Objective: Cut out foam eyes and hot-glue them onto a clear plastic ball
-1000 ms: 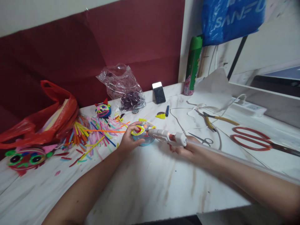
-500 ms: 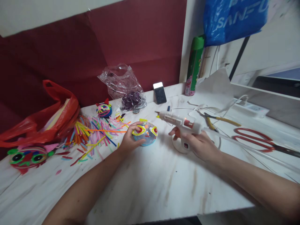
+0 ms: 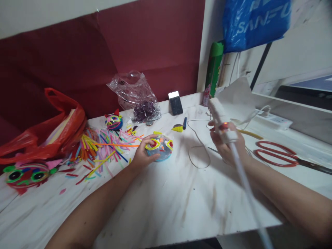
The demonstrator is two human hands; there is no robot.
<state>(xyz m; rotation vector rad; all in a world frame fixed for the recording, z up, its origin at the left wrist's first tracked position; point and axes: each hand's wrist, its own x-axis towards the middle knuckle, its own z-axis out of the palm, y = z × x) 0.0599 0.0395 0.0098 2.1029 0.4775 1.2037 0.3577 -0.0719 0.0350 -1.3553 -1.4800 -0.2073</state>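
Note:
My left hand (image 3: 142, 154) is closed round a small blue ball-shaped craft (image 3: 161, 148) with yellow-rimmed red eyes, resting on the white marble table (image 3: 166, 204). My right hand (image 3: 228, 147) grips a white hot glue gun (image 3: 220, 119), its nozzle now pointing up and away toward the back wall, a long glue stick (image 3: 246, 186) trailing from its rear toward me. The gun is well to the right of the craft and apart from it.
A heap of coloured foam strips (image 3: 103, 147) and a red plastic bag (image 3: 49, 129) lie at the left with two finished mask-like crafts (image 3: 26, 174) (image 3: 114, 121). A clear bag (image 3: 137, 97), phone (image 3: 175, 102), green can (image 3: 214, 71), pliers (image 3: 249, 133), small scissors and red-handled scissors (image 3: 277, 155) lie behind and right.
The glue gun's nozzle was at the craft, then my right hand pulled it away to the right and swung it so the nozzle points up and back. The left hand stayed on the craft.

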